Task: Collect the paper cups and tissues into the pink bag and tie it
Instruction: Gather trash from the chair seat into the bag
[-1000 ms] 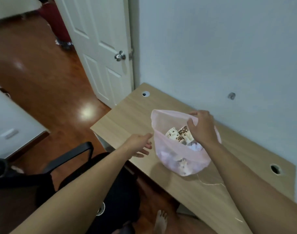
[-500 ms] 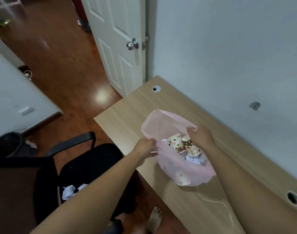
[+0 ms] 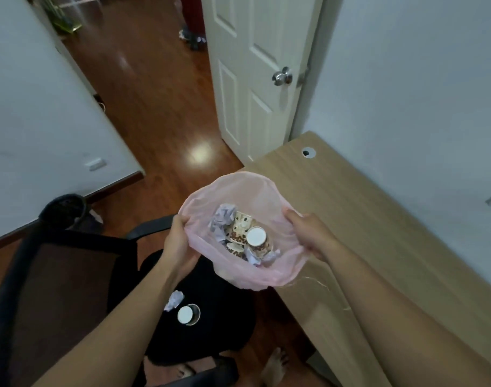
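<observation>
The pink bag (image 3: 238, 188) hangs open in the air off the desk's front left corner, above the chair. My left hand (image 3: 180, 241) grips its left rim and my right hand (image 3: 308, 233) grips its right rim. Inside lie brown-patterned paper cups (image 3: 245, 233) and crumpled tissues (image 3: 220, 222). On the black chair seat below rest another paper cup (image 3: 188, 314) and a crumpled tissue (image 3: 175, 300).
The wooden desk (image 3: 378, 233) runs along the wall on the right. The black office chair (image 3: 71, 263) stands under my arms, with a dark bin (image 3: 62, 209) to its left. A white door (image 3: 255, 79) stands beyond the desk. My bare feet show on the wooden floor.
My left hand reached the bag's left rim and took hold of it. Both hands lifted the bag off the desk and carried it left over the chair; the view turned downward.
</observation>
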The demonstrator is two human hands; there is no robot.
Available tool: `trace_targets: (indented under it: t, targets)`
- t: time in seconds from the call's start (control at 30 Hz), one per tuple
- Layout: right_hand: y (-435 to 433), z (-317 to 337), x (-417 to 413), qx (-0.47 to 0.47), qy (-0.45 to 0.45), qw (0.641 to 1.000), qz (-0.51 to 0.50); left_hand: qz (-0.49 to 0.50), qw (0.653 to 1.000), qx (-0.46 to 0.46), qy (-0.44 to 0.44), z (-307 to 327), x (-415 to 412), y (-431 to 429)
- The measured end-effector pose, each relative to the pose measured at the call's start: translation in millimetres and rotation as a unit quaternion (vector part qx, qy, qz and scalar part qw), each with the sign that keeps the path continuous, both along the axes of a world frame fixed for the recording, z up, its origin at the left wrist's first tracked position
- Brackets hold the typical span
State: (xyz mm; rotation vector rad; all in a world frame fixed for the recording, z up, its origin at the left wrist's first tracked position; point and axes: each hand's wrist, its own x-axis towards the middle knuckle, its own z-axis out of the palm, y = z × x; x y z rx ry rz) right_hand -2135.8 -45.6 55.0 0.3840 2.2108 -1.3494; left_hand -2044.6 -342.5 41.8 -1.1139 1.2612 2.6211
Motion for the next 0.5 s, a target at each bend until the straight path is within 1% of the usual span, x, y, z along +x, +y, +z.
trace_targets:
  t: [0.1, 0.13, 0.2, 0.23, 0.3, 0.37, 0.43, 0.5]
  targets:
    - [-46.3, -22.9, 6.2, 0.023, -0.003, 0.999, 0.022, 0.035, 0.995, -0.083, -0.047, -12.8, 3.2, -42.5]
    - [-60.9, -30.9, 7.7, 0.038, 0.007, 0.999, 0.037, 0.03, 0.988, -0.131, -0.08, -21.5, 2.5, -55.4]
    - [-87.2, -51.5, 8.4, 0.083, 0.057, 0.992, 0.079, 0.02, 0.965, -0.22, -0.142, -41.3, 0.0, -78.6]
    - [-97.5, -64.3, 7.6, 0.117, 0.09, 0.984, 0.103, 0.011, 0.954, -0.25, -0.163, -52.6, 0.1, -89.5]
    - [-112.7, -90.8, 3.8, 0.189, 0.144, 0.96, 0.151, -0.044, 0.938, -0.288, -0.189, -75.3, 5.4, -108.1]
    - [-122.9, -116.3, -3.2, 0.252, 0.156, 0.936, 0.189, -0.113, 0.913, -0.329, -0.212, -97.3, 12.1, -122.4]
    - [-131.3, -142.1, -11.9, 0.298, 0.169, 0.916, 0.208, -0.157, 0.89, -0.361, -0.23, -125.1, 16.3, -132.1]
    - [-138.2, -173.5, -21.4, 0.34, 0.222, 0.89, 0.209, -0.182, 0.876, -0.379, -0.235, -153.9, 17.5, -139.3]
